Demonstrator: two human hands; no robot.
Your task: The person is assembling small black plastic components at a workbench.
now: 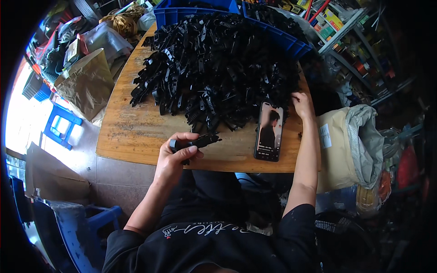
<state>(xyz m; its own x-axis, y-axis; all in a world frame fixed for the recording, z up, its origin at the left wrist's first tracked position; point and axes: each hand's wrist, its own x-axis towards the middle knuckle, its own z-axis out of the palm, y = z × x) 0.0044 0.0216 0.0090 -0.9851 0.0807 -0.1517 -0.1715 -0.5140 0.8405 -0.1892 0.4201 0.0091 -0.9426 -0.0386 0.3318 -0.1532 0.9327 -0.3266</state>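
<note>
My left hand (178, 152) is closed around a slim black plastic piece (208, 140), held above the table's near edge. The piece points to the right, and its exact kind is unclear. A large heap of similar black pieces (205, 68) covers much of the wooden table (123, 123). At the heap's right edge is my right hand (302, 105), with fingers curled and pinched together. Whatever they hold, if anything, I cannot make out. Between my hands, nearest the right one, a smartphone (268, 132) lies with its lit screen up, showing a person in dark clothes.
Blue plastic crates (291, 42) border the far side of the heap. To the right stands a large lined sack (339, 141). Blue stools (63, 123) and a brown paper bag (88, 82) are on the left. A loaded shelf rack (350, 41) rises at the far right.
</note>
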